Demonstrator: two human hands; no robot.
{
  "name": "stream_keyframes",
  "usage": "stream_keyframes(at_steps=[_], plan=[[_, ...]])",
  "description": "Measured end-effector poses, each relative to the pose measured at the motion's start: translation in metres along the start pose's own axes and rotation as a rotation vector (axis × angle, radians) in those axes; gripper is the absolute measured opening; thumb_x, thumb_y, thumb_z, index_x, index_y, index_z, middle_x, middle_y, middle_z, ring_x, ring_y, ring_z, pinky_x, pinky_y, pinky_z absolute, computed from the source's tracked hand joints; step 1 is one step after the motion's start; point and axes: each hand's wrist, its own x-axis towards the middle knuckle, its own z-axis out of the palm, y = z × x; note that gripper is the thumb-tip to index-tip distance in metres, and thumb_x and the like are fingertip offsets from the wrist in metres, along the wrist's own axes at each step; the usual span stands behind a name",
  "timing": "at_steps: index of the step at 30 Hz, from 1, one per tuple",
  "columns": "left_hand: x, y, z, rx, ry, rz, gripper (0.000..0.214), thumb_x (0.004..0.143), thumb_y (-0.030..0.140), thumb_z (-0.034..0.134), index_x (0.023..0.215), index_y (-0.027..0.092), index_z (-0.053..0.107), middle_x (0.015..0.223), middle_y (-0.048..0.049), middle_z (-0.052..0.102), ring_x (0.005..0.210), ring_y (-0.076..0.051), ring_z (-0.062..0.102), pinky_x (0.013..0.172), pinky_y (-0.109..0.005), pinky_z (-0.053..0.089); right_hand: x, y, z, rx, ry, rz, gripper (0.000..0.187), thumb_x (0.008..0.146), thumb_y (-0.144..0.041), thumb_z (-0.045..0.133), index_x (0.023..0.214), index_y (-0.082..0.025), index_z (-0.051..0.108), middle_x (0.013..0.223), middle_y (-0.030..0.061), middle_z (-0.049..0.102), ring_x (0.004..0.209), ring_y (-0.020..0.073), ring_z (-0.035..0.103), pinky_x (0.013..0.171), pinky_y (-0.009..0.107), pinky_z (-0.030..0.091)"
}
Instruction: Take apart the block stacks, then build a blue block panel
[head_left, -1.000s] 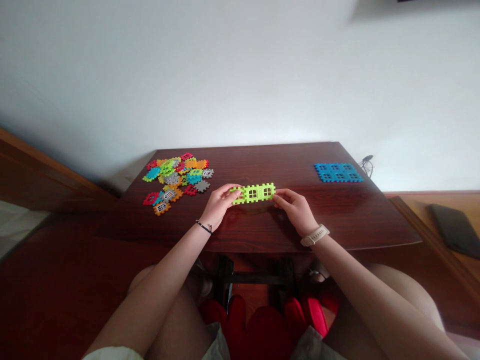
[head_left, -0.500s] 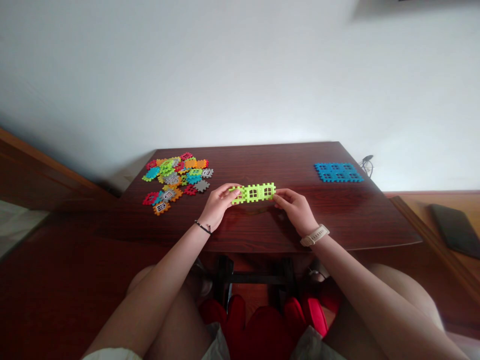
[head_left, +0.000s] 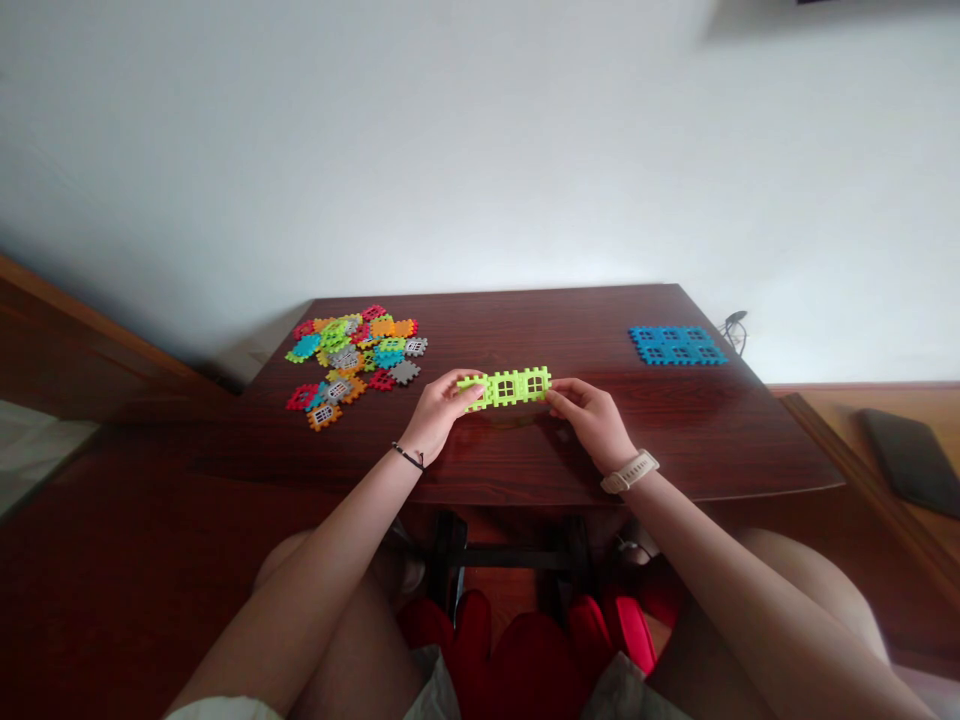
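Between my two hands is a lime-green strip of joined interlocking window tiles [head_left: 505, 389], held a little above the table, with three panels in a row. My left hand [head_left: 441, 408] grips its left end, the thumb lying over that panel and covering part of it. At the other end, my right hand [head_left: 589, 410] pinches the strip's lower right corner between thumb and fingers. Over to the left lies a loose pile of coloured tiles [head_left: 345, 357], and on the right a flat blue panel of joined window tiles [head_left: 677, 346]. Both rest on the table, apart from my hands.
The dark brown wooden table [head_left: 517, 460] stands against a pale wall [head_left: 480, 150]. A black cable [head_left: 735, 325] sits beyond its right edge. Further right is a dark flat object [head_left: 911, 460] on a wooden surface. My knees and a red seat [head_left: 532, 650] are below the front edge.
My left thumb has shifted slightly right and down over the strip's left panel, and that end tilts a little differently. The right hand stays almost still.
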Motion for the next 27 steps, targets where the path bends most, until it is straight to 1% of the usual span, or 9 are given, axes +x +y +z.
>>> stream_keyframes(at_steps=[4,9,16,22,27], plan=[[-0.001,-0.001,0.003,0.022,-0.004,0.019,0.044,0.077,0.041,0.092,0.114,0.021,0.078,0.116,-0.0084,0.076,0.102,-0.021,0.073,0.089,-0.033,0.061,0.000,0.002,0.000,-0.008,-0.005,-0.008,0.045,0.083,-0.063,0.083,0.099,-0.021,0.080,0.095,0.0084,0.083,0.077,0.0218,0.072,0.072,0.035,0.058],[-0.003,0.002,0.008,0.079,0.016,0.039,0.045,0.076,0.038,0.091,0.116,0.022,0.078,0.114,-0.0078,0.077,0.100,-0.021,0.072,0.085,-0.031,0.060,0.001,0.003,0.000,-0.064,0.002,-0.025,0.046,0.083,-0.065,0.081,0.098,-0.021,0.080,0.089,0.0078,0.081,0.075,0.0220,0.071,0.069,0.034,0.057],[-0.001,0.001,0.011,0.161,0.029,0.081,0.040,0.078,0.037,0.090,0.114,0.022,0.078,0.117,-0.0078,0.078,0.102,-0.023,0.073,0.087,-0.032,0.059,0.000,0.003,0.001,-0.044,-0.014,-0.026,0.047,0.083,-0.066,0.082,0.098,-0.021,0.079,0.096,0.0092,0.082,0.077,0.0225,0.072,0.072,0.036,0.058],[0.001,0.000,0.012,0.164,0.040,0.084,0.042,0.078,0.038,0.090,0.114,0.021,0.078,0.116,-0.0083,0.079,0.101,-0.024,0.073,0.090,-0.034,0.059,-0.001,0.001,0.001,-0.043,-0.015,-0.020,0.045,0.083,-0.064,0.081,0.098,-0.021,0.078,0.094,0.0085,0.081,0.076,0.0225,0.072,0.071,0.035,0.057],[0.003,0.000,0.012,0.161,0.043,0.085,0.044,0.078,0.037,0.090,0.116,0.021,0.077,0.118,-0.0087,0.078,0.103,-0.025,0.073,0.091,-0.034,0.059,-0.001,0.000,0.001,-0.043,-0.014,-0.019,0.044,0.083,-0.063,0.082,0.097,-0.021,0.078,0.092,0.0082,0.081,0.076,0.0227,0.071,0.070,0.035,0.055]])
